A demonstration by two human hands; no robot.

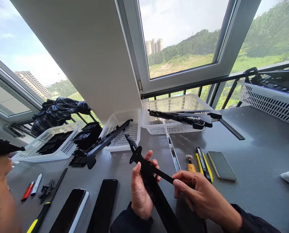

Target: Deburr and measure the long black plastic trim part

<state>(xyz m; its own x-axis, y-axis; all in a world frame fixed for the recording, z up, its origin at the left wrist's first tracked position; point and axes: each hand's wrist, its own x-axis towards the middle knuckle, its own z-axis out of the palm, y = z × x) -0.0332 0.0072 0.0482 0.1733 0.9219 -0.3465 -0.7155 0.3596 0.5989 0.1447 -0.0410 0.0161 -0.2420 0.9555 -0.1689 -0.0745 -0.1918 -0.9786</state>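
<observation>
My left hand (142, 194) is wrapped round a long black plastic part (156, 197), which slants from the lower centre up toward the baskets. Between the thumb and fingers of my right hand (198, 192) is the end of a thin black strip (164, 175). The strip's other end meets the black part near its wide upper head, just above my left fingers. Whether the strip is fixed to the part cannot be made out.
White baskets (146, 124) with black parts line the window side. A yellow cutter (204, 165), a phone (222, 165) and a yellow-handled tool (41, 213) lie on the grey table (261, 155). Another person's hand (0, 168) holds a black part at far left.
</observation>
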